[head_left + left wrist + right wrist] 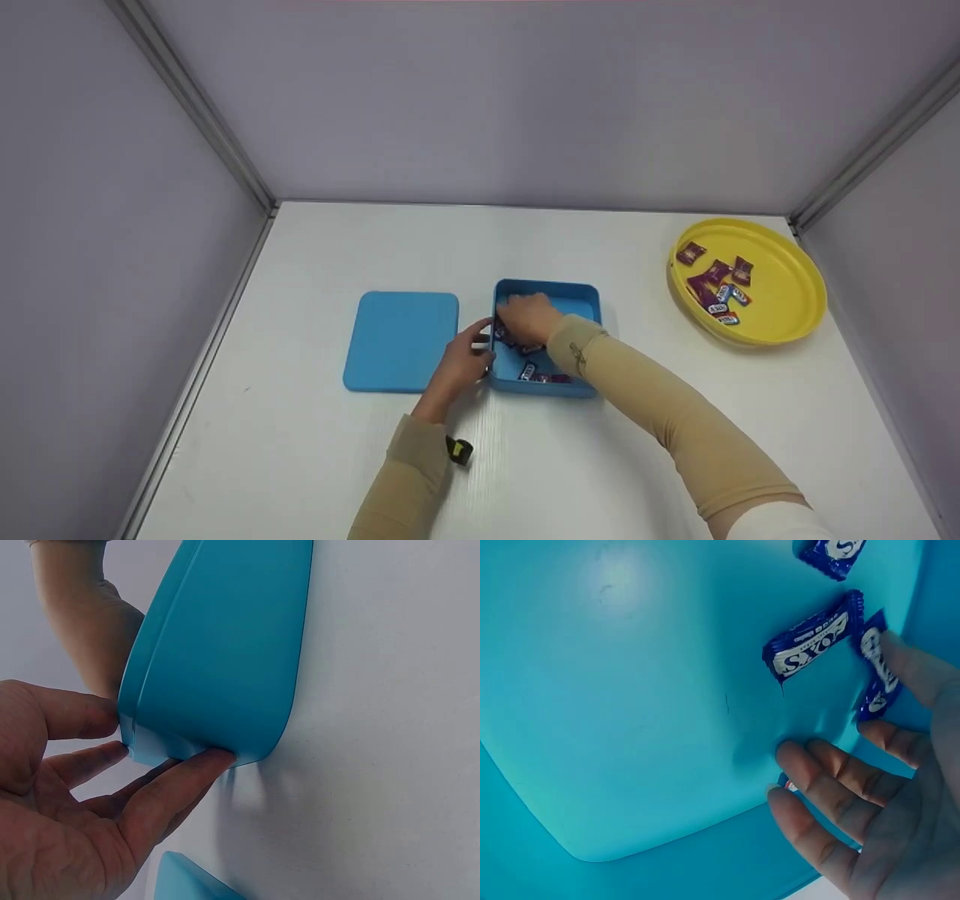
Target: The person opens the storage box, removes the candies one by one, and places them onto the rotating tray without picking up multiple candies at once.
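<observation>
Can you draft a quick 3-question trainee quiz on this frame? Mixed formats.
1. True or false: the blue lid sits on top of the blue box.
2. Multiple choice: where is the right hand? A) over the yellow plate B) inside the blue box among the candies C) flat on the lid
3. Short answer: what does the left hand touch?

Key
1. False: the lid lies flat on the table, left of the open box.
2. B
3. The box's outer left wall, with straight fingertips at its corner.
</observation>
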